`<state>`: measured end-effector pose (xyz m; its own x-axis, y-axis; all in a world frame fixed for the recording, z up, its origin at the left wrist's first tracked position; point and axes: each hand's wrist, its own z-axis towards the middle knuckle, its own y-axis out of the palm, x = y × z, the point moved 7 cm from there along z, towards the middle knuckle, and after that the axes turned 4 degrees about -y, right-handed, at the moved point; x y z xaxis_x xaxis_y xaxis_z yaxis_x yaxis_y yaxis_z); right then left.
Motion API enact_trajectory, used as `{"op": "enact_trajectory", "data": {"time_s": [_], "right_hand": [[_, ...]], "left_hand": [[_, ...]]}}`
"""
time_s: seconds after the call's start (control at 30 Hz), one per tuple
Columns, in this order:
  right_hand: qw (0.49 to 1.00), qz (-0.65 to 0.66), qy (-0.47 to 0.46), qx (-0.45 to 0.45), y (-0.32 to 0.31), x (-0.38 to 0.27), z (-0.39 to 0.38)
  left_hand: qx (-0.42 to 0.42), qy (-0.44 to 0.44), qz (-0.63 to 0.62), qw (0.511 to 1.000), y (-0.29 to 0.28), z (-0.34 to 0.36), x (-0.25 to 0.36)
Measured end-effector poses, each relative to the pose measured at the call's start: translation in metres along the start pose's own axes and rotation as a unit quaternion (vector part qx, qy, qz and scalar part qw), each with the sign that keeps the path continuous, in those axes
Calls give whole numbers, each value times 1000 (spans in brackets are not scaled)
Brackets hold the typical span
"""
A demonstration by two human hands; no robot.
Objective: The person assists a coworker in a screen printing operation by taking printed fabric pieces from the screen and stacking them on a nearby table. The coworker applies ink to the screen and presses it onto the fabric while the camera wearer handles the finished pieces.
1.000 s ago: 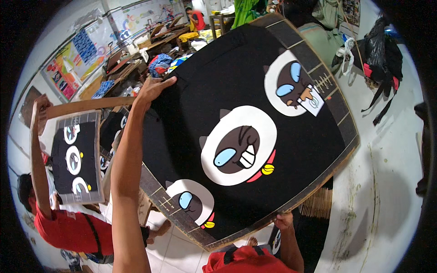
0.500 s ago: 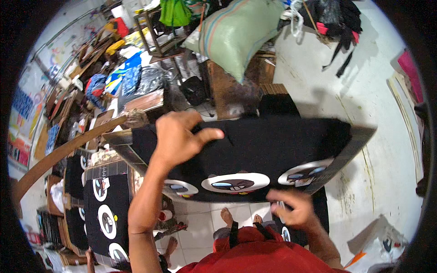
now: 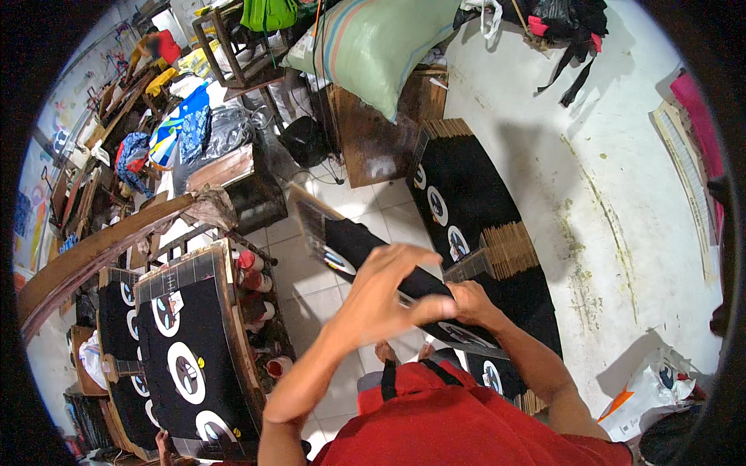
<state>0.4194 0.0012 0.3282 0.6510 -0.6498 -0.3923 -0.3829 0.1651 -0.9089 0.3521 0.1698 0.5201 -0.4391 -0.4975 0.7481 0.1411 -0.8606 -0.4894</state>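
Observation:
A flat board (image 3: 309, 220) with black cloth (image 3: 359, 238) over it is in front of me, tilted steeply on its edge. White ovals with cartoon faces are printed along the cloth. My right hand (image 3: 471, 304) is closed on the board's upper edge, towards its right end. Just left of it, my left hand (image 3: 381, 299) is over the board, fingers and thumb spread. It hides the board's middle, and I cannot tell whether it touches. To the right lie stacked boards with similar printed black cloth (image 3: 466, 190), their brown edges (image 3: 509, 247) showing.
At left, more printed black cloths (image 3: 186, 318) lie on boards on a bench, with another person's hand (image 3: 162, 443) at its near end. Paint cans (image 3: 250, 261) line its side. A curved wooden beam (image 3: 109, 245) crosses the left. A pale green sack (image 3: 377, 58) rests on a wooden box.
The board has swung from facing me broadly to nearly edge-on, over to the right. My right hand has taken hold of its edge. My left hand has come away from the far edge, nearer me.

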Motion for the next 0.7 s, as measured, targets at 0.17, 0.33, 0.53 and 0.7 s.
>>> {"op": "enact_trajectory", "data": {"time_s": [0.17, 0.33, 0.53, 0.7], "right_hand": [[996, 18, 85, -12, 54, 53, 7], [988, -3, 156, -9, 76, 103, 17], [974, -18, 227, -12, 82, 181, 34], [959, -9, 282, -7, 84, 255, 80]], "left_hand": [[24, 179, -339, 923, -41, -25, 107], [95, 311, -458, 827, -46, -8, 131], [104, 130, -428, 888, -36, 35, 77], [96, -200, -272, 936, 23, 60, -90]]}}
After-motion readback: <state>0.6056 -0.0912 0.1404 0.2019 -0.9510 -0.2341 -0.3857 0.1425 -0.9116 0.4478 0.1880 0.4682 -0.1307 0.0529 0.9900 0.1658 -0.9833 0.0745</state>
